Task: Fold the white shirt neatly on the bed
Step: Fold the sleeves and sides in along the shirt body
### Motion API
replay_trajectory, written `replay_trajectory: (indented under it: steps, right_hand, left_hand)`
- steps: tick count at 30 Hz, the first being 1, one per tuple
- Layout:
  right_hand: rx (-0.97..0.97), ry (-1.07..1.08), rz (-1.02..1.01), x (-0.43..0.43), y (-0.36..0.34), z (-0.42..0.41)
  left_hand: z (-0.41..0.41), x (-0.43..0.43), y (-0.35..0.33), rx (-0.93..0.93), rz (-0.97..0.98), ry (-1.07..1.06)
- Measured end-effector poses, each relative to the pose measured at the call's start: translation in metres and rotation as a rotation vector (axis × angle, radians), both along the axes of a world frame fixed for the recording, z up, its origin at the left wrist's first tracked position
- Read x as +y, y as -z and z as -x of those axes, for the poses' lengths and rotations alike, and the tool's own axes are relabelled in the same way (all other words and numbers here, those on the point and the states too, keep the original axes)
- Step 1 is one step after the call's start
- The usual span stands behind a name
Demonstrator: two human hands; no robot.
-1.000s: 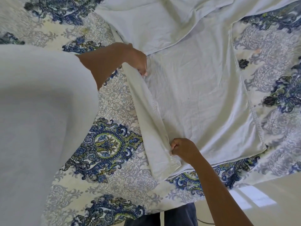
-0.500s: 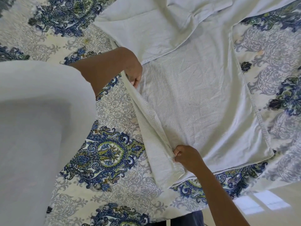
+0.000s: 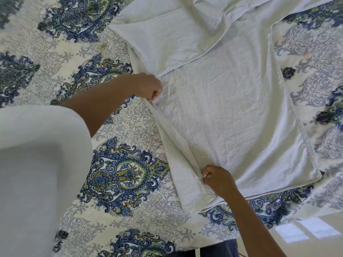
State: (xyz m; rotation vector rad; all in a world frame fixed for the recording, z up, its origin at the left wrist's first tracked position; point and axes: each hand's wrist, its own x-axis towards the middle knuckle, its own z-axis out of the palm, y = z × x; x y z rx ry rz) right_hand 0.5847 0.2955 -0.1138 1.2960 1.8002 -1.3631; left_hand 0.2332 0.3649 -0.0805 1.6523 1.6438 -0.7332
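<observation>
The white shirt [image 3: 228,115] lies spread flat on the bed, its body in the middle and a sleeve folded across the top. Its left side edge is lifted into a raised ridge running from upper left to lower right. My left hand [image 3: 148,88] pinches the upper end of that edge, near the sleeve's hem. My right hand [image 3: 215,179] grips the lower end of the same edge, near the shirt's bottom hem. The strip of cloth between the two hands stands up off the bed.
The bed carries a cream bedspread [image 3: 122,175] with blue and green paisley medallions. Its near edge runs along the bottom right, with pale floor [image 3: 306,236] beyond. My own white sleeve [image 3: 37,173] fills the lower left of the view.
Both hands keep hold of the shirt's left edge. The edge has drawn a little inward over the shirt's body, and the view has shifted slightly.
</observation>
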Motion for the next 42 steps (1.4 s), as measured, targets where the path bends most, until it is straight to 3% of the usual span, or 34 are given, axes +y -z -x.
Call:
replay_trajectory:
  steps: [3, 7, 12, 17, 27, 31, 33, 36, 42]
  right_hand:
    - [-0.004, -0.014, -0.013, -0.001, -0.001, 0.0]
    - [-0.015, -0.036, -0.011, 0.0, -0.004, 0.003]
    - [-0.034, -0.024, -0.001, 0.001, -0.008, 0.004]
    - [-0.044, -0.04, 0.004, 0.002, -0.008, 0.005]
    - [0.0, -0.071, 0.048, 0.006, -0.01, 0.003]
    - [-0.022, -0.086, 0.042, 0.007, -0.01, 0.005]
    - [-0.034, -0.109, 0.02, 0.006, -0.009, 0.006]
    - [-0.058, -0.172, -0.022, 0.007, -0.007, 0.007]
    - [-0.167, -0.21, -0.112, 0.005, -0.005, 0.016]
  left_hand:
    - [0.006, -0.022, 0.001, 0.093, -0.321, -0.026]
    - [-0.011, -0.056, 0.01, 0.159, -0.567, -0.373]
    - [-0.046, -0.061, 0.028, 0.316, -0.59, -0.882]
    - [-0.055, -0.041, 0.029, 0.245, -0.622, -1.207]
    - [-0.022, 0.008, -0.013, 0.0, -0.653, -1.208]
    - [-0.029, 0.034, 0.0, -0.354, -0.676, -1.482]
    - [-0.039, 0.04, 0.011, -0.437, -0.681, -1.573]
    - [-0.051, 0.049, 0.027, -0.45, -0.711, -1.535]
    - [-0.059, 0.048, 0.041, -0.28, -0.753, -1.349]
